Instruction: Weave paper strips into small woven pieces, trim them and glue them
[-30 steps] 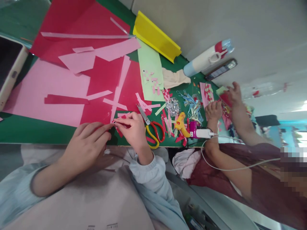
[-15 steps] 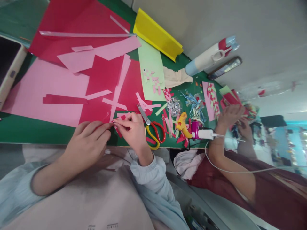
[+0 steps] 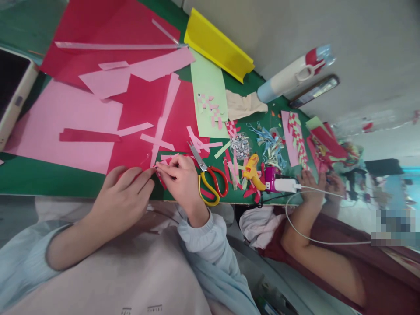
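My left hand (image 3: 126, 203) and my right hand (image 3: 179, 179) meet at their fingertips above the table's front edge. Both are closed in a pinch on a small red and pink paper piece (image 3: 159, 174), largely hidden by the fingers. Just right of my right hand lie scissors (image 3: 207, 171) with one red and one yellow handle, blades slightly apart. Pink paper strips (image 3: 198, 142) are scattered beyond the blades. Red paper (image 3: 131, 151) and a large pink sheet (image 3: 72, 118) spread out beyond my left hand.
A yellow folded sheet (image 3: 218, 46), a light green sheet (image 3: 210, 96), a bottle (image 3: 285, 83) and a phone (image 3: 314, 91) lie farther back. Right of the scissors are a yellow glue gun (image 3: 252, 171) and a white plug (image 3: 286, 184). A co-worker's hand (image 3: 311, 188) rests at the table's right.
My hands stay pinched together in nearly the same place. The co-worker's hands have come down toward the table's front edge, away from the red and green paper. The view has shifted slightly.
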`<state>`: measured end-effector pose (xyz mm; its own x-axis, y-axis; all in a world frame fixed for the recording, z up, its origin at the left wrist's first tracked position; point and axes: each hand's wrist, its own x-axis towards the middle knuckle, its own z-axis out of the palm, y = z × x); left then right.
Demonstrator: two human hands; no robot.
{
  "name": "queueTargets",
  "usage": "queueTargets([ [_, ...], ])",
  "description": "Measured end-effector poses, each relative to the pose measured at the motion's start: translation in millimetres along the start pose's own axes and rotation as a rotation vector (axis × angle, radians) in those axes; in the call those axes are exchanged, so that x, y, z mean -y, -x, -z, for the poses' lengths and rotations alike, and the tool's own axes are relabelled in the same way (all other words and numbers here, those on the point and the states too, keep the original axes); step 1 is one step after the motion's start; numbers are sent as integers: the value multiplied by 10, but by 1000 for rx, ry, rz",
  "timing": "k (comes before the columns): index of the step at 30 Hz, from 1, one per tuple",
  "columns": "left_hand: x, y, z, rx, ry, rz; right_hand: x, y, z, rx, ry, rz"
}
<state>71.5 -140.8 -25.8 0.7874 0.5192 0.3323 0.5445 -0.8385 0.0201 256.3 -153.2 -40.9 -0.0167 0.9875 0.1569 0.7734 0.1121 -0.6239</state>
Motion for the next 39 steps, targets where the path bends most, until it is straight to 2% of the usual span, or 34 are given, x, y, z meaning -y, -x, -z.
queueTargets([
  [7, -25, 51, -70, -22, 29, 52, -25, 8, -35, -84, -52, 22],
  [14, -22, 64, -54, -57, 90, 77, 22, -36, 28, 35, -23, -52],
  [23, -17, 93, -57, -63, 110, 81, 59, -124, 85, 113, 24, -64],
  [34, -41, 62, -12, -41, 72, 96, 25, -182, 101, 161, 69, 13],
  [39, -44, 59, -17, -40, 70, 106, -8, -159, 169, 62, -11, -55],
])
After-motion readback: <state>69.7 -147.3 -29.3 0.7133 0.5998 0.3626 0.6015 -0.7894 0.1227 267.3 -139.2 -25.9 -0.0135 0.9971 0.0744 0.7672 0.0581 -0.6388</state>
